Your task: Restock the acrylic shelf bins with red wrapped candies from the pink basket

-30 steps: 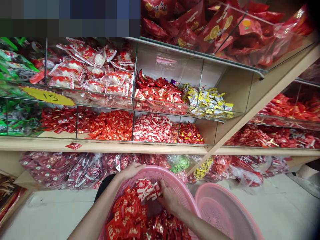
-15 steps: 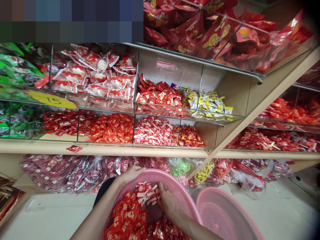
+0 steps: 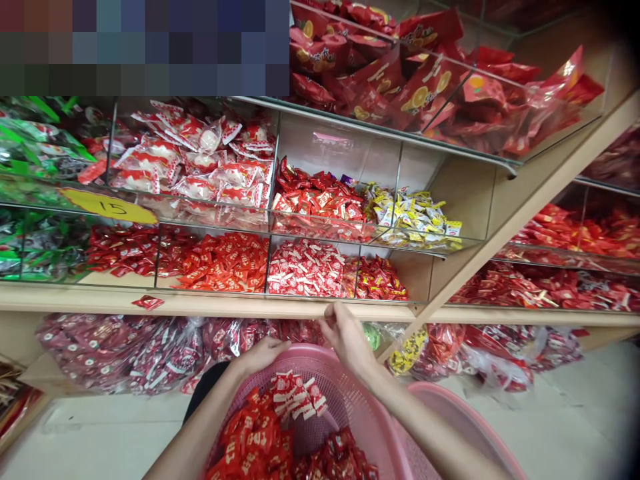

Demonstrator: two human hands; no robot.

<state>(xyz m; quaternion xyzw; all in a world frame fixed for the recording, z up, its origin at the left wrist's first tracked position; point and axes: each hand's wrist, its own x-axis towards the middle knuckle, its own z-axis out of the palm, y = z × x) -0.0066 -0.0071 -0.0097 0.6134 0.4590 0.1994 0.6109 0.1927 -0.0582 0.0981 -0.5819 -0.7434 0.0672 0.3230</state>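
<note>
My left hand (image 3: 263,355) grips the far left rim of a pink basket (image 3: 360,400). Inside the basket lie orange-red packets (image 3: 250,440), a small group of red-and-white packets (image 3: 297,395) and dark red packets (image 3: 337,457). My right hand (image 3: 345,333) is raised above the basket's far rim, close to the wooden shelf edge, with its fingers curled together; whether they hold anything is hidden. Just beyond it, behind a clear panel, is a bin of red-and-white candies (image 3: 306,268).
A second pink basin (image 3: 465,427) stands at the right. Clear-walled shelf bins hold more sweets, with a yellow tag (image 3: 109,205) at the left. One red packet (image 3: 148,303) lies on the shelf ledge. Filled plastic bags (image 3: 165,353) sit below the shelf.
My right hand has moved from inside the basket up and forward to the shelf edge. The red-and-white packets in the basket are now uncovered. My left hand stays at the rim.
</note>
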